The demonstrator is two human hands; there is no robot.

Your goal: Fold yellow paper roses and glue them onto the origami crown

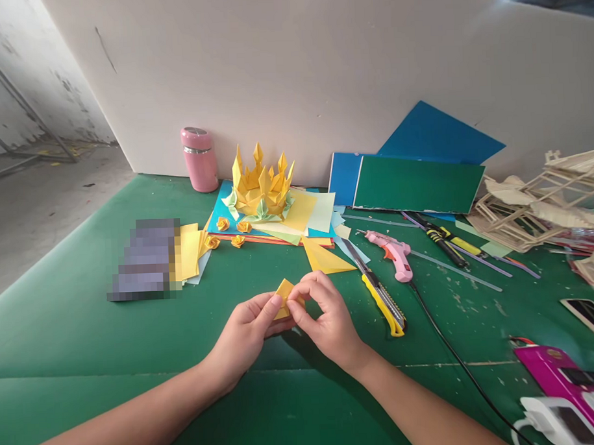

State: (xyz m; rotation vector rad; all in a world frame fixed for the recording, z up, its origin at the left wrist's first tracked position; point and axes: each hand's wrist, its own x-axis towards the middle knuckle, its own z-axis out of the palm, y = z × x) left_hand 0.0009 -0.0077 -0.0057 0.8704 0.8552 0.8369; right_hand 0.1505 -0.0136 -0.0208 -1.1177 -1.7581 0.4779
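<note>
A small folded piece of yellow paper [284,290] is held up between my two hands above the green table. My left hand [252,328] grips its left side, thumb on top and fingers underneath. On the right side, my right hand [324,312] pinches the paper between thumb and forefinger. My fingers hide part of the folds. Beyond the hands stands a yellow folded-paper crown [261,185] with pale green paper leaves round its base. Several small yellow paper roses, one of them a rose [238,241], lie in front of it.
A yellow utility knife [382,304] and a pink glue gun [393,251] with a black cord lie to the right. Yellow paper sheets [187,252] sit at left beside a blurred dark object [147,260]. A pink flask [200,161] stands at the back. A magenta power strip [550,369] is at front right.
</note>
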